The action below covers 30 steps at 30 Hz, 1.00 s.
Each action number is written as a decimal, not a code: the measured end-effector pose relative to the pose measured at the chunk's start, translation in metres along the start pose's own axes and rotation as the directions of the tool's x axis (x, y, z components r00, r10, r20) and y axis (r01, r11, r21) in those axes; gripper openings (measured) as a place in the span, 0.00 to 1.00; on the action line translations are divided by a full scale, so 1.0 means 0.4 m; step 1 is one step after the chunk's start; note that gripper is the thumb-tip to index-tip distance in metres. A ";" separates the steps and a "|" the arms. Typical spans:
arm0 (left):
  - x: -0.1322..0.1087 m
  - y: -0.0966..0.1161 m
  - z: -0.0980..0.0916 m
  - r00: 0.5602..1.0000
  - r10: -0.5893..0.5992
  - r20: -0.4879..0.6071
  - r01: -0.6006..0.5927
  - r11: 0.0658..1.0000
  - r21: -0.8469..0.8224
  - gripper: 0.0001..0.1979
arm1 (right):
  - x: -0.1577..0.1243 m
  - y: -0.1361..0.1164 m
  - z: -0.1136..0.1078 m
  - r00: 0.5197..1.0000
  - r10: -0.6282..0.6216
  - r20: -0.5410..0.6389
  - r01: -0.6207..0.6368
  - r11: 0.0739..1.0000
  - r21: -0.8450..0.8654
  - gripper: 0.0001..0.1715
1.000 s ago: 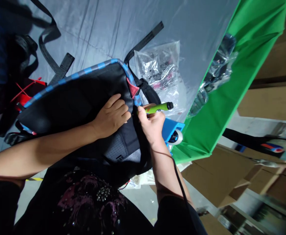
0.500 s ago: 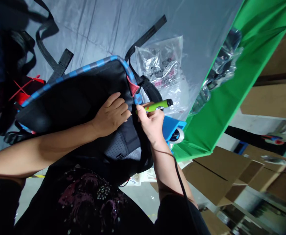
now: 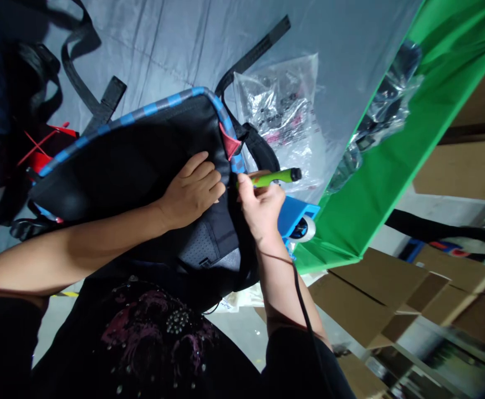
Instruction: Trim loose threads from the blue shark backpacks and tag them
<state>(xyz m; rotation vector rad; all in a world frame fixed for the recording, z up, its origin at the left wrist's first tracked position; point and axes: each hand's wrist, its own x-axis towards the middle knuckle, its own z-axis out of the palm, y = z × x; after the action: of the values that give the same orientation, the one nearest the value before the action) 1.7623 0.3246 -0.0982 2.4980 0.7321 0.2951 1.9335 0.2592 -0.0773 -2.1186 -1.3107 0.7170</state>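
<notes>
A black backpack [image 3: 138,160] with a blue and grey checked edge lies across my lap and the table side. My left hand [image 3: 194,191] is closed on its black fabric, fingers curled; the thumb is hidden. Close by on the right, my right hand [image 3: 263,202] grips a green pen-like tool with a black end [image 3: 281,176]. The tool's other end is hidden at the bag's dark side, so I cannot tell whether it touches the fabric. A red tab [image 3: 229,145] shows at the bag's corner, just above the right hand.
A clear plastic bag [image 3: 281,100] and black straps [image 3: 263,47] lie on the grey table cover [image 3: 163,39]. A blue tape dispenser [image 3: 294,213] stands right of my wrist. Beyond it is a green cloth trough [image 3: 417,144] holding plastic-wrapped items. Cardboard boxes [image 3: 367,288] stand farther right.
The right hand and green tool have shifted slightly up and right, a little farther from the left hand. The left hand keeps its hold, and the view has shifted slightly.
</notes>
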 end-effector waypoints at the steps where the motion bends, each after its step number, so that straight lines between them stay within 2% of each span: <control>1: 0.000 0.001 -0.001 1.000 -0.001 0.011 0.001 1.000 0.000 0.18 | 0.000 0.001 -0.001 1.000 0.008 -0.011 -0.008 1.000 0.003 0.26; 9: 0.001 -0.001 -0.006 0.999 -0.035 0.041 0.037 0.998 -0.047 0.16 | -0.003 -0.002 0.003 1.000 -0.017 -0.005 0.017 1.000 -0.005 0.26; 14: -0.009 0.005 0.012 0.999 0.038 -0.004 -0.038 0.994 0.105 0.16 | -0.009 0.001 0.011 1.000 -0.017 -0.015 0.017 1.000 -0.010 0.25; 16: -0.007 0.002 0.000 0.997 0.078 -0.005 -0.076 0.981 0.180 0.13 | -0.013 0.011 0.007 0.999 -0.023 -0.025 0.022 1.000 -0.010 0.24; 18: 0.006 -0.015 -0.040 0.992 0.122 0.044 -0.129 0.965 0.230 0.10 | -0.018 0.022 -0.002 0.997 -0.015 -0.080 0.013 1.000 -0.020 0.23; 20: 0.029 -0.047 -0.106 0.983 0.140 0.117 -0.169 0.940 0.297 0.11 | -0.026 0.023 -0.007 0.989 -0.011 -0.151 0.023 0.997 0.080 0.19; 22: 0.051 -0.080 -0.178 0.969 0.145 0.199 -0.213 0.898 0.384 0.14 | -0.036 0.009 0.001 0.986 -0.068 -0.154 0.102 0.969 0.225 0.15; 23: 0.058 -0.093 -0.208 0.963 0.140 0.232 -0.228 0.880 0.416 0.14 | -0.041 -0.003 0.011 0.981 -0.129 -0.146 0.164 0.950 0.267 0.17; 24: 0.058 -0.100 -0.230 0.960 0.141 0.243 -0.236 0.873 0.428 0.14 | -0.046 -0.017 0.026 0.969 -0.203 -0.138 0.235 0.932 0.276 0.19; 26: 0.030 -0.098 -0.254 0.971 0.144 0.191 -0.210 0.897 0.389 0.11 | -0.056 -0.043 0.063 0.924 -0.353 -0.149 0.379 0.898 0.221 0.22; 28: -0.034 -0.076 -0.260 0.992 0.110 0.058 -0.123 0.941 0.316 0.09 | -0.067 -0.058 0.103 0.845 -0.485 -0.223 0.522 0.838 0.157 0.22; 30: -0.119 -0.045 -0.271 0.999 0.035 -0.012 -0.030 0.965 0.260 0.11 | -0.082 -0.062 0.139 0.747 -0.602 -0.283 0.652 0.746 0.135 0.23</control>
<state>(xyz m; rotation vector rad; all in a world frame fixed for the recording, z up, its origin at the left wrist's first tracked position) 1.6782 0.3564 -0.0191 2.7604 0.7812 0.2449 1.8676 0.2481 -0.0949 -1.3734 -1.5994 0.2999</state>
